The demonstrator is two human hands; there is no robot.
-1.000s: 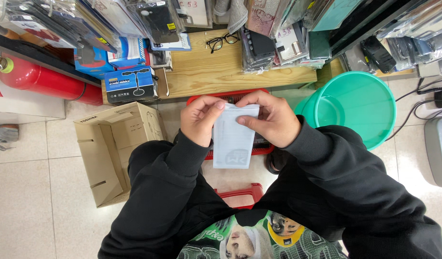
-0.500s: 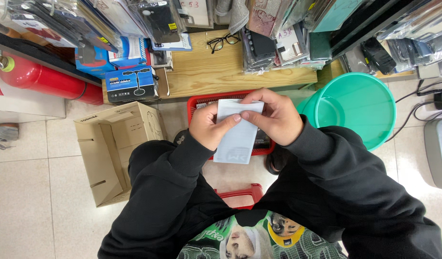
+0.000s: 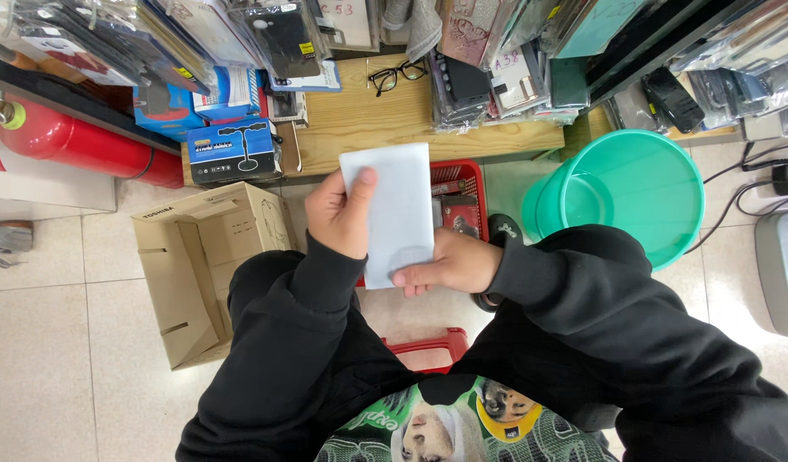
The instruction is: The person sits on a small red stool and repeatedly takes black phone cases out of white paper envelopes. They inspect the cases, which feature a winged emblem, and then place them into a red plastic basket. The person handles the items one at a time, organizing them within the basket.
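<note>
while the left hand (image 3: 338,214) pinches the upper left edge of the flat pale blue-white rectangular packet (image 3: 398,210) with its thumb on the face, the right hand (image 3: 449,265) clamps the lower right corner. the packet hangs upright in the air above the red plastic basket (image 3: 462,184), just off the near edge of the wooden shelf (image 3: 368,128). a steady job here likely means keeping both grips at the edges, so the face stays flat and readable.

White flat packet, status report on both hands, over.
Left hand grips the white flat rectangular packet at its left edge, thumb on top. Right hand pinches its lower edge. Red plastic basket beneath, nothing blocking.
</note>
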